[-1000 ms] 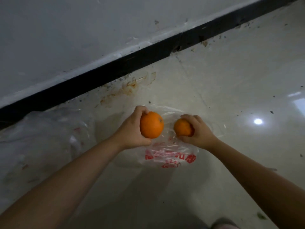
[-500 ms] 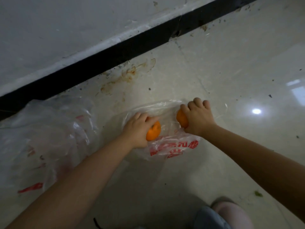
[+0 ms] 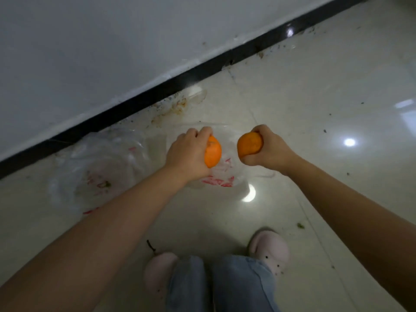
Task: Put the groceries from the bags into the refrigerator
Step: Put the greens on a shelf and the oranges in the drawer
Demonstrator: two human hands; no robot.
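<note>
My left hand grips an orange from above, fingers curled over its top. My right hand grips a second orange, which sticks out to the left of the fist. Both oranges hang above a flattened clear plastic bag with red print lying on the pale tiled floor. A second, crumpled clear bag lies to the left, near the wall. No refrigerator is in view.
A white wall with a black skirting strip runs diagonally behind the bags. My feet in pink slippers and blue jeans stand at the bottom. Glossy floor tiles spread to the right, with crumbs and stains near the skirting.
Both hands dipped to the bag half a second ago and have since come up, each still holding its orange. The camera has pulled back, so my feet show.
</note>
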